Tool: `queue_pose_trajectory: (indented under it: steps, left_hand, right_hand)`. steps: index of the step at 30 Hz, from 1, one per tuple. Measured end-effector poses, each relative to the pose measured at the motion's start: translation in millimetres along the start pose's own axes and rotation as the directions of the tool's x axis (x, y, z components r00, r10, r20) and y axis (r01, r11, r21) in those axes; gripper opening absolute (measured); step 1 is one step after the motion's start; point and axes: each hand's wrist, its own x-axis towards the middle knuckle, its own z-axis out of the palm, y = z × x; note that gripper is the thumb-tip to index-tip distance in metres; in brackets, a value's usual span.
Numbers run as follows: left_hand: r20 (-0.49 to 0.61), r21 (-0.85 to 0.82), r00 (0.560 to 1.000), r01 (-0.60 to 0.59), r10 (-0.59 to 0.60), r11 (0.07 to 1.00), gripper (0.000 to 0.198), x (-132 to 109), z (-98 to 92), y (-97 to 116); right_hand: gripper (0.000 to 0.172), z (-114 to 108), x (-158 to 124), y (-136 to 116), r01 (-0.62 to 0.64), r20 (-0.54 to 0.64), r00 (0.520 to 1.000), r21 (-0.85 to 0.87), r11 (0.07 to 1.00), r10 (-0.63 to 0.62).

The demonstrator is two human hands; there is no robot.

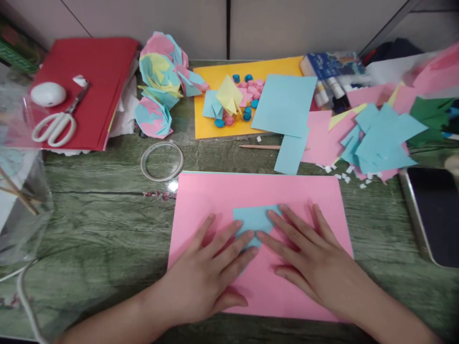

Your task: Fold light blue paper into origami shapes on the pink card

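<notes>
A small piece of light blue paper (253,219) lies on a stack of pink paper sheets (204,193) in front of me. My left hand (213,270) rests flat with spread fingers, its fingertips on the blue paper's left and lower part. From the other side, my right hand (310,253) also lies flat, fingers apart, with fingertips on the paper's right side. The two hands' fingertips nearly meet at the middle. Much of the blue paper, including its lower edge, is hidden under the fingers.
Behind the stack are a tape roll (162,161), a pointed wooden stick (260,146) and blue sheets (285,105). Folded paper shapes (161,71) stand farther back. White-handled scissors (59,125) lie on red paper (96,62) at left. A phone (435,215) lies at right.
</notes>
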Motion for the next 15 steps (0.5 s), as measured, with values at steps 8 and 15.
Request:
queue_pose_trajectory:
  steps: [8, 15]
  left_hand:
    - [0.064, -0.073, 0.998, 0.023, -0.018, 0.997, 0.059, 0.6, -10.7, -3.6]
    - [0.077, -0.099, 0.996, 0.044, -0.037, 0.994, 0.06, -1.0, -12.6, -3.9]
  right_hand:
    - [0.053, -0.4, 2.3, 1.5, -0.015, 0.003, 1.0, 0.036, 0.999, 0.015]
    - [0.054, -0.9, 2.3, 1.4, -0.023, 0.003, 1.0, 0.034, 0.999, 0.023]
